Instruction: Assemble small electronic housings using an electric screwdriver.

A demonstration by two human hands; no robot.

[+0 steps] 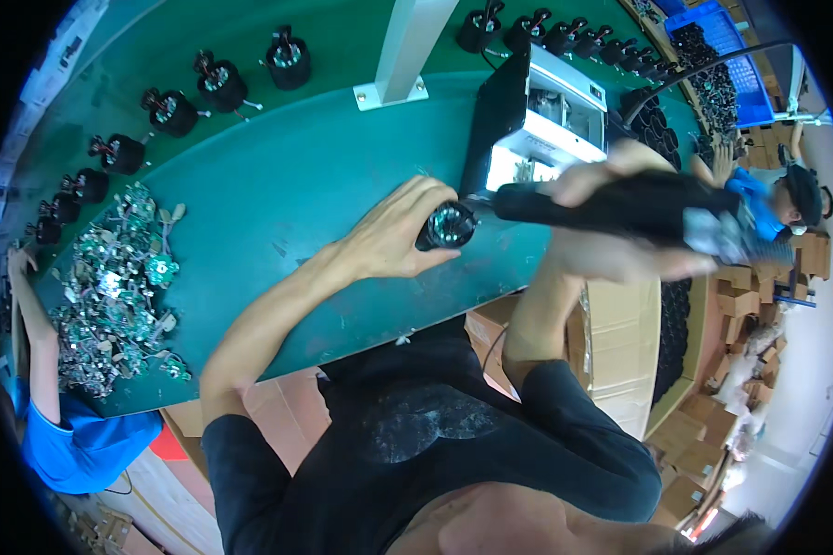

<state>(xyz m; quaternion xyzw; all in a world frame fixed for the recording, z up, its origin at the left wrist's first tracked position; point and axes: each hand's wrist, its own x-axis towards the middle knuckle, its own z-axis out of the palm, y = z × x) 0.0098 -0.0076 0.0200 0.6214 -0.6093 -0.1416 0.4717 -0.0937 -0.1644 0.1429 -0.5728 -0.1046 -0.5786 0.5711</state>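
The left hand [393, 236] pinches a small black round part [446, 226] on the green table [287, 194] — the right hand [611, 217] grips a black power screwdriver [611, 205], fingers wrapped closed.

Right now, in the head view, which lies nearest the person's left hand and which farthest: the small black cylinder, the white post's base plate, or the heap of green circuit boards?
From the left hand:
1. Small black cylinder: touching its fingers, just to the right.
2. White post's base plate: straight behind on the green table.
3. Heap of green circuit boards: farthest, at the table's left end.
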